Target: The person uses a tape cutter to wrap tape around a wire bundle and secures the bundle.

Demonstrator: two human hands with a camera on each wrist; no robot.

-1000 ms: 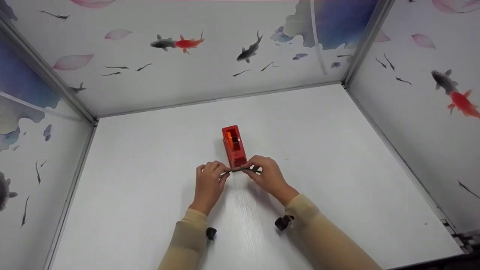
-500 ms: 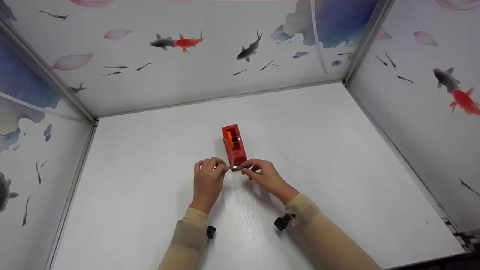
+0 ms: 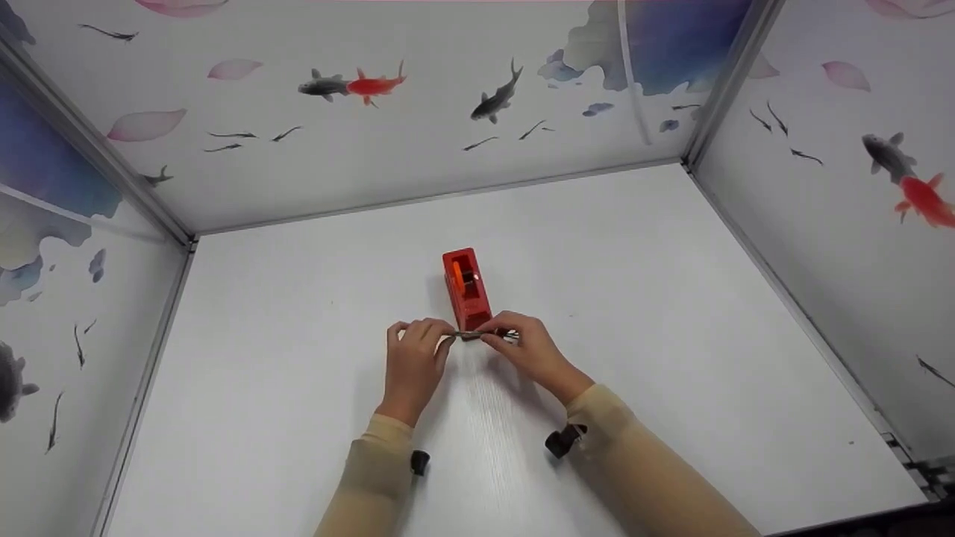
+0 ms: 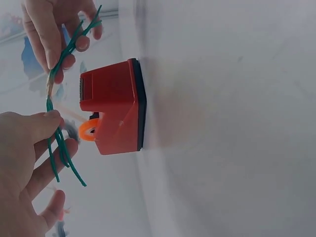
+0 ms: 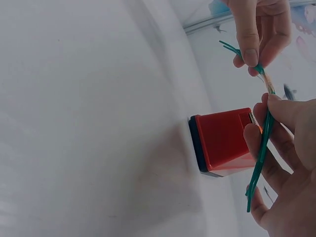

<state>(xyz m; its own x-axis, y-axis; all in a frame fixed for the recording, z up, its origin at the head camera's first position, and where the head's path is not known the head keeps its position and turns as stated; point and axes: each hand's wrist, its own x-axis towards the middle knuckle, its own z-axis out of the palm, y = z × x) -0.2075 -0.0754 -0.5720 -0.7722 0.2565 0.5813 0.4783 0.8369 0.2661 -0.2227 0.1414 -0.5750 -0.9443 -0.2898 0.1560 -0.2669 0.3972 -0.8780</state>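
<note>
Both hands hold a small bundle of thin green strands (image 5: 257, 172), perhaps wires or twist ties, with a shiny clear band (image 5: 268, 83), like tape, round its middle. My left hand (image 3: 412, 365) pinches one end between thumb and fingers; loose ends fan out past its fingers in the left wrist view. At the other side, my right hand (image 3: 539, 354) pinches the bundle with its thumb and index finger close to the band. Just beyond the hands stands a red tape dispenser (image 3: 468, 302) with an orange roll core (image 4: 84, 129) and a toothed cutter (image 4: 82, 90).
A white tabletop (image 3: 283, 388) lies under everything. Panels printed with fish and petals (image 3: 418, 149) enclose its back and both sides. Each sleeve carries a black wrist camera (image 3: 563, 441).
The bundle stays in front of the dispenser in both hands. My fingers shift slightly on it, and the left hand has moved a little up and leftward.
</note>
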